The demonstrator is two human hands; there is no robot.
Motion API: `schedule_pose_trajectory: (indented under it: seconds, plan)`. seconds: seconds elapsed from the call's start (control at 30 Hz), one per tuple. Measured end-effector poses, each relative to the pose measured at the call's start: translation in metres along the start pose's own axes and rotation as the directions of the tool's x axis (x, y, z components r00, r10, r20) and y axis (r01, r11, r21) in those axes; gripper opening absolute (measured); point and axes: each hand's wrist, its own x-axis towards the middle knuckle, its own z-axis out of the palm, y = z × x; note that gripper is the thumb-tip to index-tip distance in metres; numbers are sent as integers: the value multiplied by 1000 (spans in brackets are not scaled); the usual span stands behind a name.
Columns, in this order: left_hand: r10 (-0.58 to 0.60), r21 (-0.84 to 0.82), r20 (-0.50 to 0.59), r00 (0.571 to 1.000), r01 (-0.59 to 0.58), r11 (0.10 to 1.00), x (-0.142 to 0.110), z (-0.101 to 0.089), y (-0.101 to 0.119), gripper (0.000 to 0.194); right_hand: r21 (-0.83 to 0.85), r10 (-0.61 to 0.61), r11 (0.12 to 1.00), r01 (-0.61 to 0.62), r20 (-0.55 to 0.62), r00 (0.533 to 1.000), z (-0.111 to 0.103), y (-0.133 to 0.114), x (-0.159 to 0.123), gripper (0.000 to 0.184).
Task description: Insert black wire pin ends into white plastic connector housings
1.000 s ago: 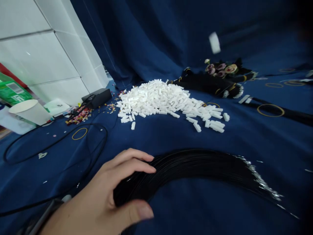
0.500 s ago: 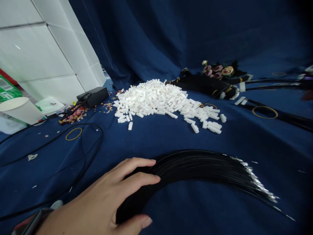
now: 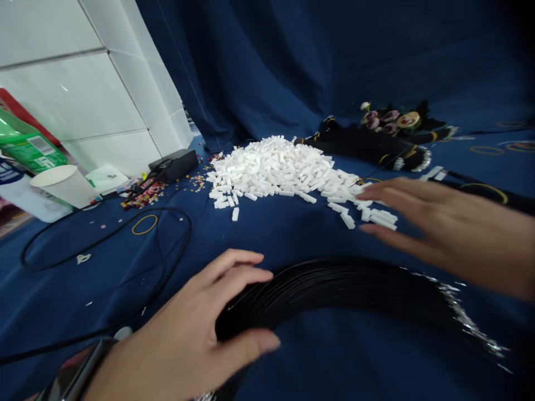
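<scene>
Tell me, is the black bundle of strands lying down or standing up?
Lying down: the black bundle of strands curves low along the blue cloth, and the left hand cups its thick end.

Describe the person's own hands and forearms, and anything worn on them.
Both hands are bare, with no gloves. The left hand wears a dark wrist strap, possibly a watch. The right hand shows no strap, and its forearm shows no sleeve in view. The nails look short and unpainted.
</scene>
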Motion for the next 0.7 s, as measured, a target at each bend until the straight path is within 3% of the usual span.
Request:
schedule_pose_trajectory:
  seconds: [0.07,0.17,0.3,0.37,0.43,0.57,0.7]
  plan:
    - [42,-18,-146,988,-45,999,10,-4,-11,19,85,-88,993,79,103,991,11,-18,16,41]
    - [39,68,-331,943,-17,998,31,-13,-29,18,249,-185,959,136,184,965,28,-53,43,35]
    - [18,137,-258,966,18,990,63,-15,-46,27,533,-376,825,185,275,885,33,-95,66,39]
    - [14,179,-237,971,29,983,79,-13,-49,33,680,-479,715,163,306,823,30,-110,68,27]
    - [2,204,-237,972,47,978,92,-10,-51,29,752,-521,646,132,309,795,28,-120,65,10]
    - [-29,142,-216,976,60,988,103,-12,-50,21,754,-445,652,85,289,848,25,-123,54,13]
    - [-89,-66,-170,981,79,995,88,-17,-41,15,764,-311,641,70,175,934,17,-114,42,14]
